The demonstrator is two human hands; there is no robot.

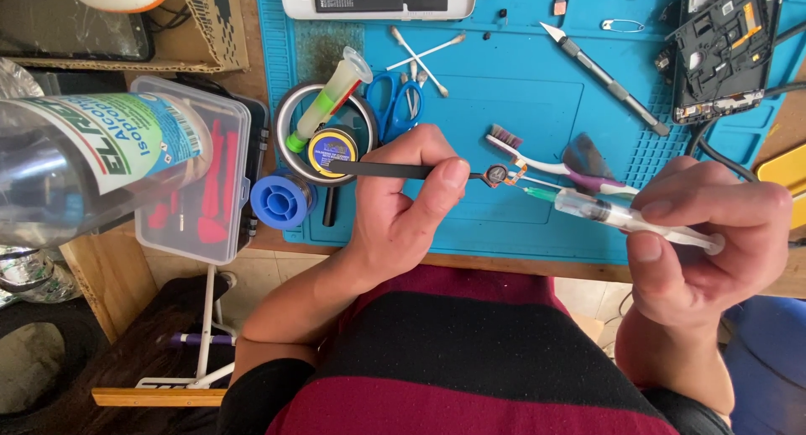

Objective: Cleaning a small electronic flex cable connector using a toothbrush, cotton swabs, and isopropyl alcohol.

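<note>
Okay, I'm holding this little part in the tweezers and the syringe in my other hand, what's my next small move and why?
Probably ease the syringe tip a touch left to the small round part. The left hand has it pinched in the black tweezers, and the right hand has the green needle just short of it, thumb near the plunger.

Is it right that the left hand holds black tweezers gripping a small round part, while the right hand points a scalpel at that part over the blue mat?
Not quite. In the head view the right hand holds a clear syringe with a green needle hub, not a scalpel; the scalpel lies untouched further up the blue mat. The left hand does hold black tweezers gripping the small round part.
</note>
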